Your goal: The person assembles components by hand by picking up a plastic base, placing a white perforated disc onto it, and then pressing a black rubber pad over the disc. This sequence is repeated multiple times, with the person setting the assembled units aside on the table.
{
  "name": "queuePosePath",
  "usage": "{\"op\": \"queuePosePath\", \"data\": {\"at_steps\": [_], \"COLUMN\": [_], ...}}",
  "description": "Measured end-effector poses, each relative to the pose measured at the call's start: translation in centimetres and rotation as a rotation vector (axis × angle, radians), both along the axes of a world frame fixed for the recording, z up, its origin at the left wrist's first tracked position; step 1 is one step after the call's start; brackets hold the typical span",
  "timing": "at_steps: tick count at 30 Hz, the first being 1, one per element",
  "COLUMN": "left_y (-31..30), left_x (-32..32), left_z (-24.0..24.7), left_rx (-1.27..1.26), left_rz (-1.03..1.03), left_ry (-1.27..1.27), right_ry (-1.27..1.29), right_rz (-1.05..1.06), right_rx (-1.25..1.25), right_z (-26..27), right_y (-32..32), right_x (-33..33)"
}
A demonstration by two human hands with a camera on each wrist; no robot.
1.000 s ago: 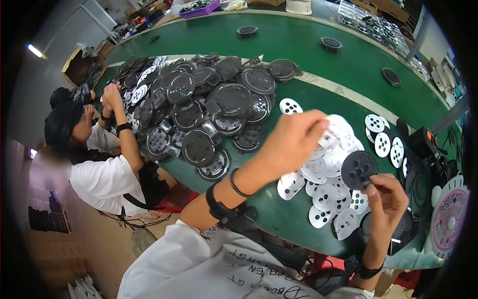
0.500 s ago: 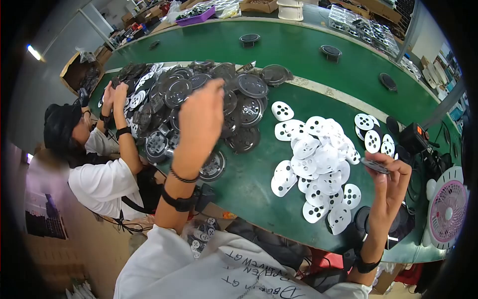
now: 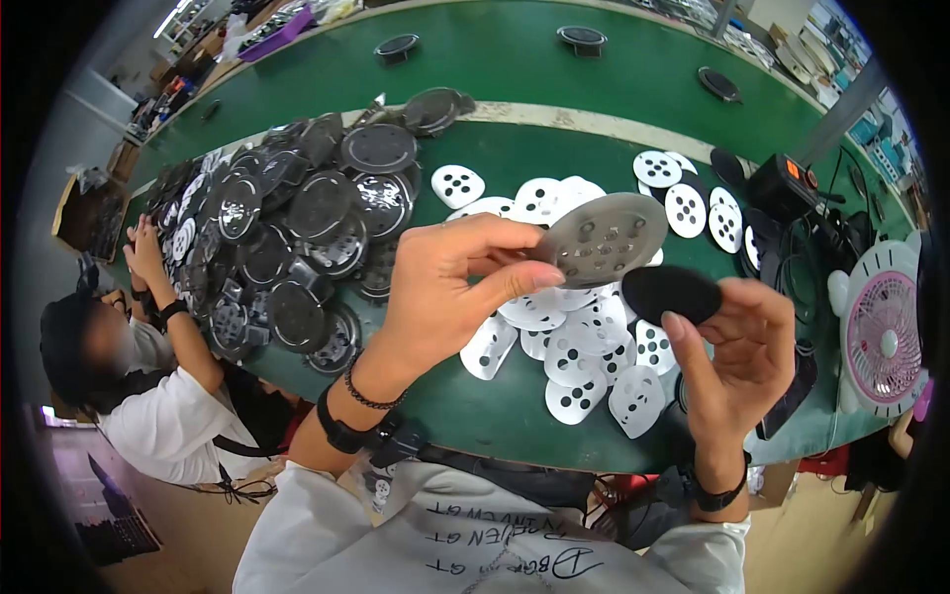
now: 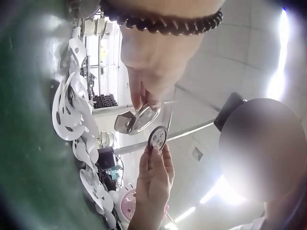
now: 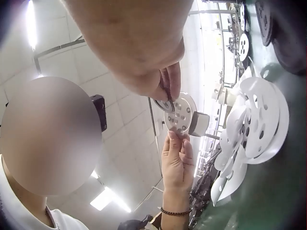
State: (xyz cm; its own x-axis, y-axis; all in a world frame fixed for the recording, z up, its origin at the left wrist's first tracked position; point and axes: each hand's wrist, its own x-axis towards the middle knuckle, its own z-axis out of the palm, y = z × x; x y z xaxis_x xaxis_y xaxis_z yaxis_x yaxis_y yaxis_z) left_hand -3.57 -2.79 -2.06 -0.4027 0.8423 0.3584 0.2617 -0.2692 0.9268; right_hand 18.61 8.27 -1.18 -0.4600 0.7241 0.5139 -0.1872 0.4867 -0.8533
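Note:
My left hand (image 3: 445, 287) pinches the rim of a round, smoky clear plastic shell (image 3: 609, 243) between thumb and fingers. A boxy tab (image 5: 199, 123) juts from the shell's side in the right wrist view. Close to its right, my right hand (image 3: 742, 361) holds a round black disc (image 3: 673, 295) by the edge, with its plain dark face showing in the head view. The disc's other face (image 4: 158, 138) carries pale round spots in the left wrist view. Both pieces are held up above a heap of white, holed discs (image 3: 574, 351) on the green table (image 3: 445, 416).
A large pile of smoky plastic shells (image 3: 317, 208) lies to the left, near another seated person (image 3: 168, 406). More white discs (image 3: 685, 210), a black device (image 3: 782, 186) and a pink-and-white fan (image 3: 886, 342) stand right. Round parts (image 3: 582, 40) sit on the green surface behind.
My left hand went from above the white discs to the shell pile, then came back right with a shell. My right hand has moved left and turned its disc. The head view has shifted right.

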Motion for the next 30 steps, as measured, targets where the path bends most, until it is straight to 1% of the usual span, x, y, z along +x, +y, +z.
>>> {"op": "queuePosePath", "data": {"at_steps": [1,2,3,5,6,8,10,12,15,24,28,30], "left_y": [0.06,-0.03,-0.14,-0.11,-0.12,-0.16,-0.07,-0.10,-0.12,-0.19,-0.22,-0.20], "left_x": [0.08,0.12,0.13,-0.06,-0.01,0.23,0.35,0.32,0.29,0.22,0.36,0.55], "left_z": [-0.13,-0.17,-0.13,-0.14,-0.13,-0.29,-0.79,-0.61,-0.83,-0.79,-0.92,-1.02], "left_rx": [0.012,-0.001,0.035,0.120,0.114,0.172,0.206,0.211,0.220,0.251,0.260,0.267], "left_rz": [-0.004,-0.006,-0.004,-0.015,-0.019,-0.058,-0.055,-0.066,-0.091,-0.078,-0.073,-0.053], "left_ry": [0.053,0.047,0.159,0.349,0.339,0.415,0.410,0.471,0.485,0.589,0.595,0.595], "right_ry": [-0.002,-0.002,-0.057,-0.071,-0.057,-0.076,-0.089,-0.143,-0.164,-0.188,-0.208,-0.251], "right_rz": [0.043,0.090,0.058,0.096,0.120,0.138,0.157,0.169,0.145,0.124,0.124,0.178], "right_rx": [0.091,0.180,0.265,0.236,0.223,0.222,0.224,0.234,0.218,0.213,0.215,0.259], "right_z": [-0.17,-0.22,0.21,-0.07,-0.48,-0.53,-0.39,-0.24,-0.15,-0.02,0.07,0.11], "right_y": [0.13,0.24,0.10,-0.24,-0.18,-0.18,-0.20,-0.26,-0.35,-0.48,-0.49,-0.33], "right_x": [-0.03,-0.19,-0.33,-0.25,-0.19,-0.15,-0.13,-0.07,-0.15,-0.32,-0.27,-0.16]}}
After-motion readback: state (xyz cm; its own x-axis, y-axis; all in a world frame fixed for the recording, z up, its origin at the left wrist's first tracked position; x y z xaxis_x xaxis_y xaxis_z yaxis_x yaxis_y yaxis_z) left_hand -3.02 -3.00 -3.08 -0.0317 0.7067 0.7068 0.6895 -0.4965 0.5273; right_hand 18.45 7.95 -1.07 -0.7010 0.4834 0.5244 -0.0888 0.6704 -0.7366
